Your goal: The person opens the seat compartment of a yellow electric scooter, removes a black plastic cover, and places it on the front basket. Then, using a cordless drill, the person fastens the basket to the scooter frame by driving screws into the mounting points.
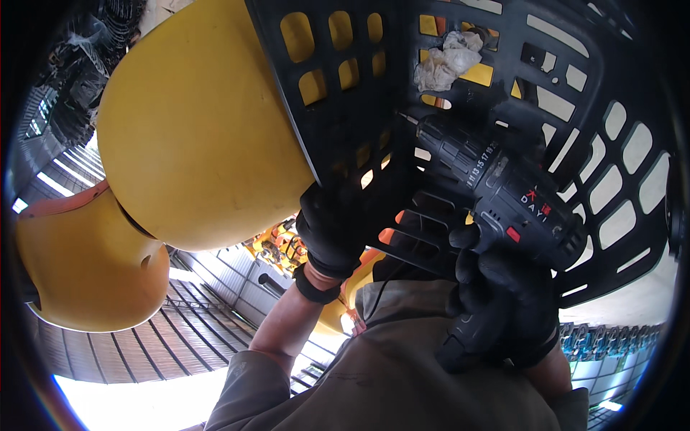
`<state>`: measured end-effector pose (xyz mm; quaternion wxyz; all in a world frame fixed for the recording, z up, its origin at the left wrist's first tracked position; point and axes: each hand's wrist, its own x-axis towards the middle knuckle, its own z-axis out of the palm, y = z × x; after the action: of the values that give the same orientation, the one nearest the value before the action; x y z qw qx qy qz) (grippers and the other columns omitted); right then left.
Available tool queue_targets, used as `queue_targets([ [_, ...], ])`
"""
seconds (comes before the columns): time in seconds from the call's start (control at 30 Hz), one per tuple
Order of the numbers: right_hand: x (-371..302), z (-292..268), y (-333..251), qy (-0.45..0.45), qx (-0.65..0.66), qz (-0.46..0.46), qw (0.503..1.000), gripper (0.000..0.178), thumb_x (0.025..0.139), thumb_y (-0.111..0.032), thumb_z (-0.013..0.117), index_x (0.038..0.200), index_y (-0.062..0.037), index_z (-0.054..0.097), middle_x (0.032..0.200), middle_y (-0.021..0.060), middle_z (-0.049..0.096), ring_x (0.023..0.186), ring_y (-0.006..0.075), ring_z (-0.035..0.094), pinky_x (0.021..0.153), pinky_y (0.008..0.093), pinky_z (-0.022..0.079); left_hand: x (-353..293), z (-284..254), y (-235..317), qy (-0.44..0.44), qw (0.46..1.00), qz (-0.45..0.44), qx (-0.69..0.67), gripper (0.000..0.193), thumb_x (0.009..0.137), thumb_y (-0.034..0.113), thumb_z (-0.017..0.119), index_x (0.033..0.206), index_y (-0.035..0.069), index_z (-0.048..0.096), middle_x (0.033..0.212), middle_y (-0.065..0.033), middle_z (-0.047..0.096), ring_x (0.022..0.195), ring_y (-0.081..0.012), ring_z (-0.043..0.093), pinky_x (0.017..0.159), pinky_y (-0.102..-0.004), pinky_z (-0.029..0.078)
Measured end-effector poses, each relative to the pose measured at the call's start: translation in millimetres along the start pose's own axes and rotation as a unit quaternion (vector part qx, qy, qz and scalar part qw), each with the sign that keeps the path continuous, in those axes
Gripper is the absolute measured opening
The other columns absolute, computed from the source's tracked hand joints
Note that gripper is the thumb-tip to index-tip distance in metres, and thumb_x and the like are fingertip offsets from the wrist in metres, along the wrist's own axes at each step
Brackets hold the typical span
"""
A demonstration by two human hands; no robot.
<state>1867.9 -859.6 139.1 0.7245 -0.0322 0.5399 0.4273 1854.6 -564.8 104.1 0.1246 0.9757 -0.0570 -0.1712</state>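
The cordless drill [503,190] sits centre-right, its bit tip touching the black slotted plastic panel [460,129] — the contact point is dim. The gloved right hand [503,302] clenches its grip; the gloved left hand [332,230] clamps the panel's lower edge. A smooth, rounded yellow shell [194,122] crowds the left.
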Motion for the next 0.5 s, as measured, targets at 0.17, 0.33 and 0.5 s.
queue_targets([
  [0.17,0,5,9,-0.053,0.086,0.055,0.993,0.043,0.101,-0.024,0.055,0.135,0.001,0.048,0.097,0.0081,0.063,0.074,0.0161,0.063,0.075,0.038,0.055,-2,-4,4,-0.049,0.992,0.015,0.115,0.046,0.077,0.031,0.084,0.11,0.005,0.065,0.093,-0.0071,0.066,0.069,-0.0224,0.065,0.059,-0.0302,0.05],
  [0.33,4,0,5,-0.138,0.22,0.067,0.963,0.036,0.103,-0.026,0.052,0.131,-0.0025,0.052,0.106,0.0087,0.066,0.084,0.0179,0.064,0.077,0.0336,0.053,-5,11,-4,0.016,0.998,0.0,0.053,0.049,0.076,0.037,0.084,0.11,0.006,0.066,0.096,-0.0076,0.064,0.071,-0.0231,0.064,0.057,-0.0298,0.049],
  [0.5,2,-1,5,-0.068,0.0,-0.045,0.997,0.037,0.098,-0.02,0.057,0.13,-0.0007,0.053,0.095,0.0062,0.064,0.07,0.0137,0.061,0.07,0.0357,0.054,-18,19,-6,0.034,0.94,-0.193,-0.28,0.04,0.085,0.033,0.071,0.112,0.004,0.061,0.097,-0.0074,0.065,0.08,-0.0228,0.065,0.066,-0.0307,0.051],
])
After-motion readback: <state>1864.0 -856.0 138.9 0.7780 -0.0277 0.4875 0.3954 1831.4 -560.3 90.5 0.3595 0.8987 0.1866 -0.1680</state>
